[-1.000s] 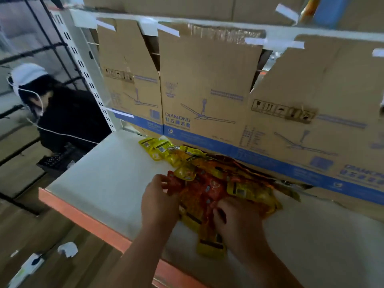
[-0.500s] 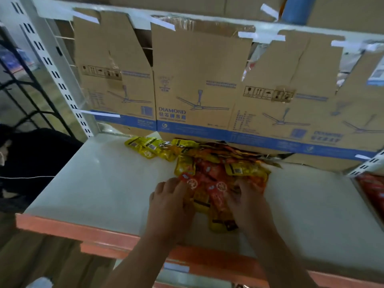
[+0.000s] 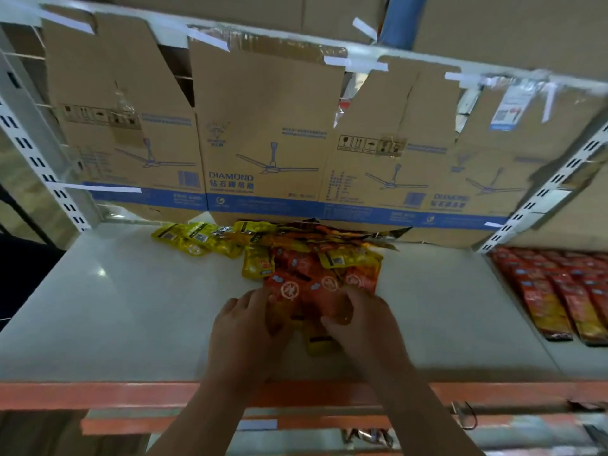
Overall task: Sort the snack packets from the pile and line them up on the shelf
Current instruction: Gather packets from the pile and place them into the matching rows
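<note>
A pile of red and yellow snack packets lies on the white shelf, against the cardboard at the back. A few yellow packets trail off to its left. Both my hands are at the pile's near edge. My left hand has its fingers curled on the red packets at the front. My right hand grips the same red packets from the right, thumb tucked under them. A yellow packet shows between my wrists.
Flattened fan cartons form the back wall. An orange rail edges the shelf front. Rows of red packets lie in the neighbouring bay at right, past a slotted white upright. Another upright stands at left.
The view has swung right and squared up to the shelf, and the person at left is out of view. My hands have drawn together at the pile's front edge and closed on the red packets.
</note>
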Demonstrator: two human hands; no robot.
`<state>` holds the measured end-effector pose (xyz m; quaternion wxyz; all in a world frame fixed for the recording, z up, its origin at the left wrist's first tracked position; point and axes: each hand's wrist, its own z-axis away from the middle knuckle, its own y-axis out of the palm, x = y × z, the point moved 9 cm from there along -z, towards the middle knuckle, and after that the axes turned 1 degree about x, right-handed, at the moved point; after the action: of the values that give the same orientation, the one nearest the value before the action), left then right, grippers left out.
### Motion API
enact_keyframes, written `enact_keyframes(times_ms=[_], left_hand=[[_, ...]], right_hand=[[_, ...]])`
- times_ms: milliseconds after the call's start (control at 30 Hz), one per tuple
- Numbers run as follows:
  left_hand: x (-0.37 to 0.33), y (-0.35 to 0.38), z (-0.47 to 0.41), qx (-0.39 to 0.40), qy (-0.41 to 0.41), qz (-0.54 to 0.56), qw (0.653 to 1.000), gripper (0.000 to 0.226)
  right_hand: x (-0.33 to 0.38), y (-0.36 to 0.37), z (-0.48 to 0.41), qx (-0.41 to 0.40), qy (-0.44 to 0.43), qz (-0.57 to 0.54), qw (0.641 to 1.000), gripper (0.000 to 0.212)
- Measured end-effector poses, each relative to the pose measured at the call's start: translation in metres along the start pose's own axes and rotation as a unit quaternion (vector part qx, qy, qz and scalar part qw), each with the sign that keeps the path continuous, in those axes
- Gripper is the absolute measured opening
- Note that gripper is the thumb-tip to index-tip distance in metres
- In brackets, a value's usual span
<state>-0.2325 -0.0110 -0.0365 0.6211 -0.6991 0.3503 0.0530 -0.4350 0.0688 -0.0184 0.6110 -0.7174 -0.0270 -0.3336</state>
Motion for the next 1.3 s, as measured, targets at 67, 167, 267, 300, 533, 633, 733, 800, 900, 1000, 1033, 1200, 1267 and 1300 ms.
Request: enact_keyframes(times_ms=[67, 167, 267, 300, 533, 633, 733, 800, 900, 1000, 1033, 1200, 1267, 1300], left_hand=[[-0.009, 0.000, 0.000, 0.009, -0.004, 0.036, 0.999, 0.057], [-0.038, 0.006, -0.001, 0.030, 0.003, 0.078, 0.996, 0.070], [-0.084, 0.017, 0.000, 0.043, 0.028, 0.128, 0.990, 0.069], [-0.103, 0.022, 0.000, 0.044, 0.048, 0.136, 0.989, 0.067], [-0.247, 0.060, 0.023, 0.044, 0.142, 0.167, 0.975, 0.059], [-0.312, 0.085, 0.038, 0.067, 0.165, 0.178, 0.968, 0.053], [-0.374, 0.110, 0.051, 0.061, 0.184, 0.178, 0.965, 0.053], [-0.416, 0.128, 0.062, 0.057, 0.199, 0.176, 0.962, 0.051], [-0.474, 0.153, 0.076, 0.060, 0.215, 0.184, 0.957, 0.052], [-0.521, 0.175, 0.087, 0.064, 0.227, 0.199, 0.951, 0.049], [-0.533, 0.182, 0.090, 0.067, 0.229, 0.203, 0.950, 0.047], [-0.576, 0.221, 0.094, 0.093, 0.248, 0.199, 0.943, 0.046], [-0.587, 0.238, 0.089, 0.104, 0.249, 0.191, 0.944, 0.048], [-0.591, 0.246, 0.085, 0.109, 0.247, 0.186, 0.945, 0.049]], right_hand=[[-0.011, -0.016, 0.004, -0.027, 0.004, -0.002, 1.000, 0.058], [-0.035, -0.044, 0.011, -0.066, 0.023, -0.025, 0.997, 0.057], [-0.069, -0.077, 0.021, -0.096, 0.056, -0.040, 0.993, 0.050], [-0.083, -0.088, 0.026, -0.105, 0.069, -0.046, 0.991, 0.051], [-0.185, -0.179, 0.080, -0.183, 0.117, -0.077, 0.973, 0.054], [-0.234, -0.225, 0.105, -0.205, 0.117, -0.081, 0.968, 0.052], [-0.285, -0.274, 0.128, -0.231, 0.109, -0.102, 0.962, 0.043], [-0.319, -0.305, 0.145, -0.257, 0.099, -0.092, 0.957, 0.038], [-0.373, -0.344, 0.167, -0.290, 0.105, -0.074, 0.948, 0.040], [-0.424, -0.371, 0.182, -0.307, 0.121, -0.071, 0.941, 0.041], [-0.439, -0.378, 0.185, -0.307, 0.129, -0.070, 0.940, 0.041], [-0.497, -0.400, 0.182, -0.294, 0.158, -0.052, 0.941, 0.042], [-0.513, -0.404, 0.173, -0.289, 0.164, -0.057, 0.942, 0.042], [-0.520, -0.405, 0.167, -0.284, 0.167, -0.055, 0.943, 0.041]])
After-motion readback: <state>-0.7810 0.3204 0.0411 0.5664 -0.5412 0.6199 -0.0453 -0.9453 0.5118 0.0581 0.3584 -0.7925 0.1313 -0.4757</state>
